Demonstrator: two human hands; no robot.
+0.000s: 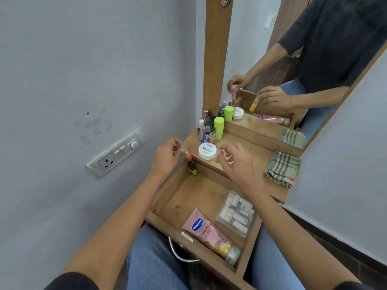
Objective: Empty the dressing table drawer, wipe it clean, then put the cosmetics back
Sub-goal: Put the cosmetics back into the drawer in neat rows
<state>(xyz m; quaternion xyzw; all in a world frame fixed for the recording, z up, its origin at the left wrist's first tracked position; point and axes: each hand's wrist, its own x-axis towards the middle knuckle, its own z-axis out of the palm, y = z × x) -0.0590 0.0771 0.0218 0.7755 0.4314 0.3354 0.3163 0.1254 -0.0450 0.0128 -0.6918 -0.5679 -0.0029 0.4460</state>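
The wooden drawer (pixel 167 191) of the dressing table stands pulled out over my lap. Inside it lie a pink Vaseline tube (pixel 206 233), a clear box of small tubes (pixel 236 213) and a green nail polish bottle (pixel 192 168) in the far left corner. My left hand (pixel 166 156) pinches a small pink and red bottle (pixel 186 152) above that corner. My right hand (pixel 236 162) holds a small yellow tube (pixel 217 159), mostly hidden by the fingers, over the table top (pixel 253 153).
On the table top stand a white nail polish remover jar (pixel 207 151), a lime green container (pixel 218 128) and several small bottles (pixel 206 130). A folded checked cloth (pixel 282 168) lies at the right. The mirror (pixel 293 59) rises behind; a switch plate (pixel 117 152) is on the left wall.
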